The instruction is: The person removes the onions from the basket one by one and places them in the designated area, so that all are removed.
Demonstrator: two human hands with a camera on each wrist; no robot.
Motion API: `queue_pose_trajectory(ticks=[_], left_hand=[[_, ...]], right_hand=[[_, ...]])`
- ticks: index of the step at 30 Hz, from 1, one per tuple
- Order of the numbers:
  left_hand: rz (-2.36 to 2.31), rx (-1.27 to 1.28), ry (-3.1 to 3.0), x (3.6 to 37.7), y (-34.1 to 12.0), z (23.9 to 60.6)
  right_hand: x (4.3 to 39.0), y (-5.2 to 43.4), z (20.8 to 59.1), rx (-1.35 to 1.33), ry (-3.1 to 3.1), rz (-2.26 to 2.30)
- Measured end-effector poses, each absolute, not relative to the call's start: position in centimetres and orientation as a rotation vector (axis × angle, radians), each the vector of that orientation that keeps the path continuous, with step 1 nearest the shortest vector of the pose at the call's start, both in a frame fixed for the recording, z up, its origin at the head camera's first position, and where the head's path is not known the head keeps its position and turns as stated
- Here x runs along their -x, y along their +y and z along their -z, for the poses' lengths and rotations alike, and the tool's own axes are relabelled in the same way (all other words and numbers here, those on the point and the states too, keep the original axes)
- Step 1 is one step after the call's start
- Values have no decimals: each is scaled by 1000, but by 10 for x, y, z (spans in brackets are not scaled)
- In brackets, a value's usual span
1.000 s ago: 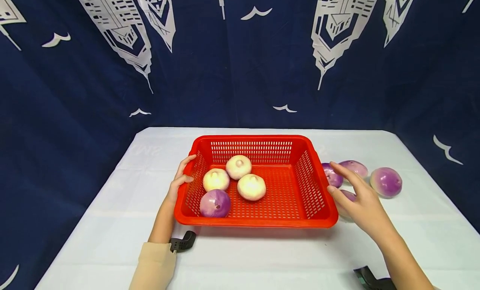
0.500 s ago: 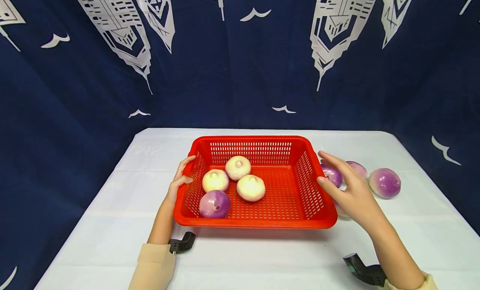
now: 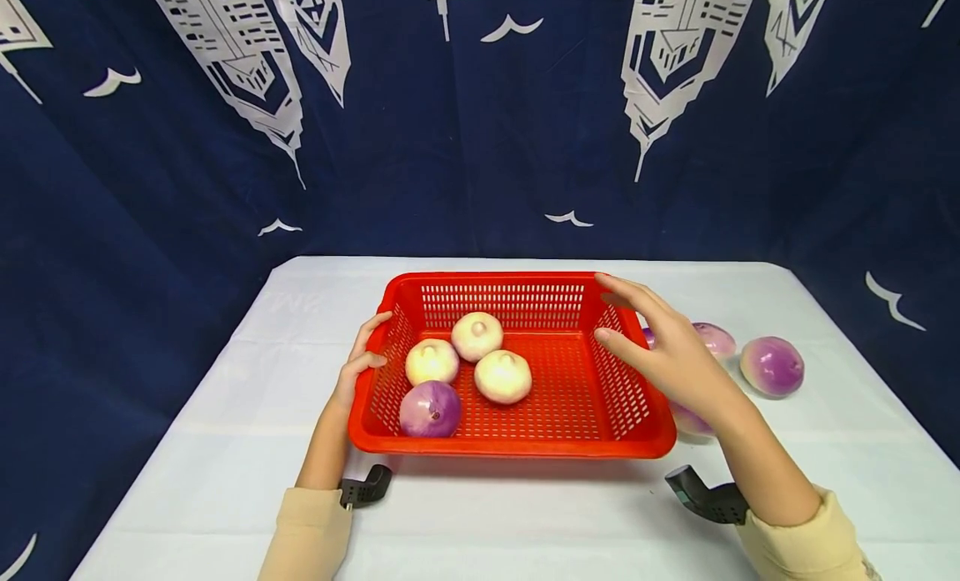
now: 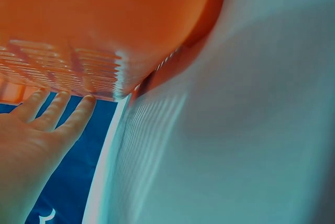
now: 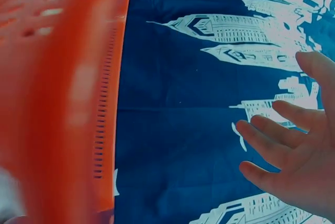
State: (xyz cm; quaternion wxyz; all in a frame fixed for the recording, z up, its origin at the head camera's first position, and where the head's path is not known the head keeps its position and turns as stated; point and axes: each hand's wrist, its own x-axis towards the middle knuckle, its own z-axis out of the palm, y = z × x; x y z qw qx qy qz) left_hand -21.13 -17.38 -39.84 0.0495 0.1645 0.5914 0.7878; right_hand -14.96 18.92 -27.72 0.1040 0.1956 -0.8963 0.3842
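Observation:
In the head view, a red plastic basket point(image 3: 512, 448) with slotted walls holds a purple onion point(image 3: 431, 409) and three pale ones, such as the front pale onion point(image 3: 502, 377). My left hand point(image 3: 356, 371) holds the basket's left rim, thumb and index finger on its edge. The left wrist view shows other fingers point(image 4: 78, 116) stretched against the basket's outer wall. My right hand point(image 3: 675, 356) hovers over the right rim with fingers spread and nothing in them. The right wrist view shows the same right hand point(image 5: 293, 140) apart from the basket wall point(image 5: 68, 130).
Right of the basket, more purple-and-white onions lie on the white-covered table point(image 3: 510, 523), including a far-right onion point(image 3: 772, 366). Some are partly hidden by my right hand and the basket. A dark blue printed curtain point(image 3: 465, 172) hangs behind the table.
My right hand has moved left and up from the onions beside the basket to above its right rim. The left hand, basket and onions inside have stayed put.

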Motion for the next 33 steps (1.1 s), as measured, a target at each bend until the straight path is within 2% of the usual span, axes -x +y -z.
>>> queue_pose_trajectory(ticks=[15,33], left_hand=[[-2400,-510,1809,211,-175,397],[-2405,-502,1813,211,-174,396]], right_hand=[[186,167,267,-720,-2726,-1002],[237,133,275,-917,-2908,-887]])
